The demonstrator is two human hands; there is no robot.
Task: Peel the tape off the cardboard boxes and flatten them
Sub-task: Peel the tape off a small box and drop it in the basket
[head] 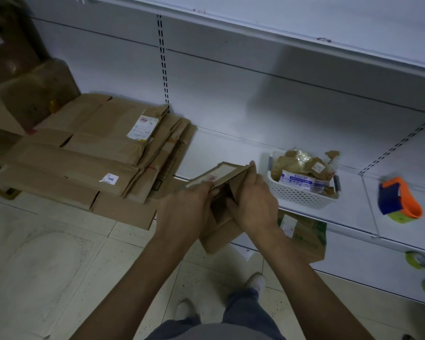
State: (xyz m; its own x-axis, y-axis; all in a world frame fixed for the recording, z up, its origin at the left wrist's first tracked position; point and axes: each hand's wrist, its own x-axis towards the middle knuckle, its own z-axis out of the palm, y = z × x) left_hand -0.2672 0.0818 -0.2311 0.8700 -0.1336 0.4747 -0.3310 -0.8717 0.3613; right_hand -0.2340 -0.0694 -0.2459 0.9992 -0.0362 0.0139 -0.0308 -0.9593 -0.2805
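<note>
Left hand (189, 209) and right hand (255, 204) on one cardboard box (227, 171).

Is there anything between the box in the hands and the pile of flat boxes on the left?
Nothing visible. The left hand and right hand hold the small cardboard box; the pile of flattened boxes lies to its left, only open space between. The white basket stands right of it.

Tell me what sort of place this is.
Probably a shop aisle or stockroom: white metal shelving with slotted uprights lines the wall, flattened cardboard boxes lie stacked at the left, and a white basket of crumpled brown tape scraps sits on the shelf.
</note>
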